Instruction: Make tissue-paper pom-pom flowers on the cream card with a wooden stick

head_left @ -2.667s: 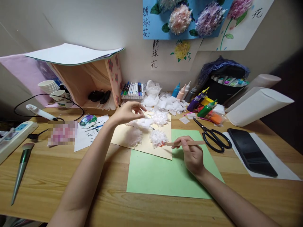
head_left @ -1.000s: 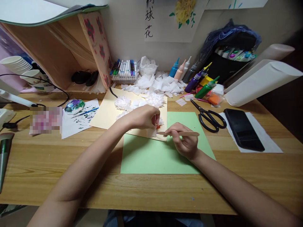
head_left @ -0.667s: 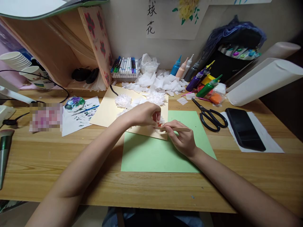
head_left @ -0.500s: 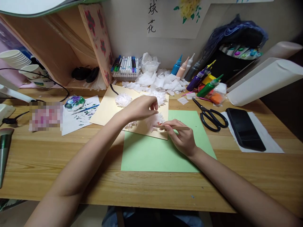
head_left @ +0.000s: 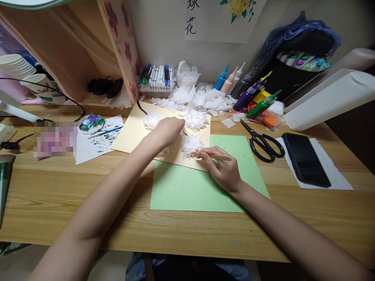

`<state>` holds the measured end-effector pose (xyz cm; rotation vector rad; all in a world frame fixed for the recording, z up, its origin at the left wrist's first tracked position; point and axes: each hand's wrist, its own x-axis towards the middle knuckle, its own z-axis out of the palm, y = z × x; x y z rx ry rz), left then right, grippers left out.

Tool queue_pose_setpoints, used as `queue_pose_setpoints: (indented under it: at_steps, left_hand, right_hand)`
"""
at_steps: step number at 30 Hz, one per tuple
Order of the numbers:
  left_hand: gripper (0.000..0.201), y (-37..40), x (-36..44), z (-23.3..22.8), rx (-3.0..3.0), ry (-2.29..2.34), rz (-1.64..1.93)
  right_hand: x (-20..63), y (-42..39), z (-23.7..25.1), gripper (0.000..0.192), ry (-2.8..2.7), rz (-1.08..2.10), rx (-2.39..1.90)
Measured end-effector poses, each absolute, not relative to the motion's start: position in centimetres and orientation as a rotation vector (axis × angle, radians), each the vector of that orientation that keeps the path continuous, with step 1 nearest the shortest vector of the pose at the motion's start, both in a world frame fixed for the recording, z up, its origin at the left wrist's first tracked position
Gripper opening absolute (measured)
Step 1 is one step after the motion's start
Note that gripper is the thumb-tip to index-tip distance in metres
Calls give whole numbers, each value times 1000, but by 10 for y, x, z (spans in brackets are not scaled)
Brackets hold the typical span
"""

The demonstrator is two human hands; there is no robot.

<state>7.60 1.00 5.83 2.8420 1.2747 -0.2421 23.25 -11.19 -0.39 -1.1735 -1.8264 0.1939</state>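
From my remote seat I see black scissors (head_left: pixel 265 140) lying on the wooden desk (head_left: pixel 58 203), just left of a dark phone (head_left: pixel 306 159) that rests on a white sheet (head_left: pixel 341 180). Paint bottles (head_left: pixel 249 97) stand near the wall, beside a heap of white tissue scraps (head_left: pixel 199 100) and a tray of markers (head_left: pixel 156 76). At the left, a paint palette (head_left: pixel 91 123) sits on a paint-smeared sheet (head_left: pixel 96 145). Stacked paper cups (head_left: pixel 17 68) stand at the far left beside a wooden shelf (head_left: pixel 67 50). A rolled white paper (head_left: pixel 331 97) lies at the right.
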Motion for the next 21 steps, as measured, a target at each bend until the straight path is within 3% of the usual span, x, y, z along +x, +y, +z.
queue_pose_setpoints:
  at_steps: [12,21]
  left_hand:
    - [28,12,74,58,2815,1273,-276]
    - [31,22,65,55,2650,1272,-5]
  right_hand:
    - [235,-112,-5,15,-1853,162,-1168]
    - [237,-115,1,19,-1658,199,-1132]
